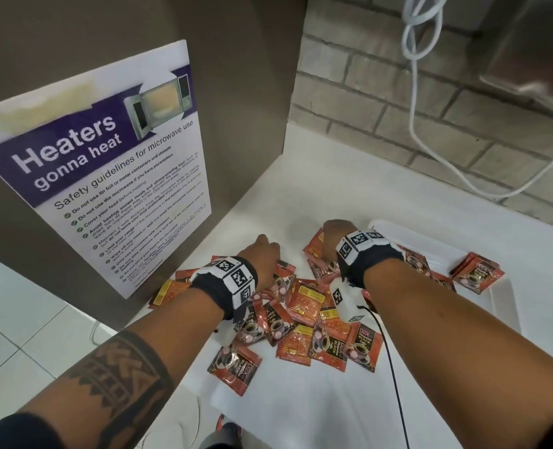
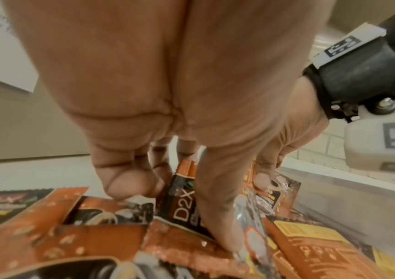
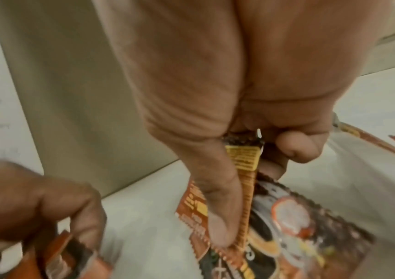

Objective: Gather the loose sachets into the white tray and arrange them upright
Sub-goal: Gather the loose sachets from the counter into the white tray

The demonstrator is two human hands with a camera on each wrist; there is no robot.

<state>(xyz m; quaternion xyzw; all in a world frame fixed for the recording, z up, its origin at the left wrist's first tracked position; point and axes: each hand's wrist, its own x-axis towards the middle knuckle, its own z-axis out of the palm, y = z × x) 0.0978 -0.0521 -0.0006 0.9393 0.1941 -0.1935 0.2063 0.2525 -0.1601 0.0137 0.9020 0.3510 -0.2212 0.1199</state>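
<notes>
While the tray lies to its right, the right hand pinches sachets; the left hand, farther off, grips another sachet.

White countertop, microwave safety poster headed "Heaters gonna heat" on the brown panel at left, pale brick wall at far right, white cable hanging down it, white floor tiles near left
</notes>
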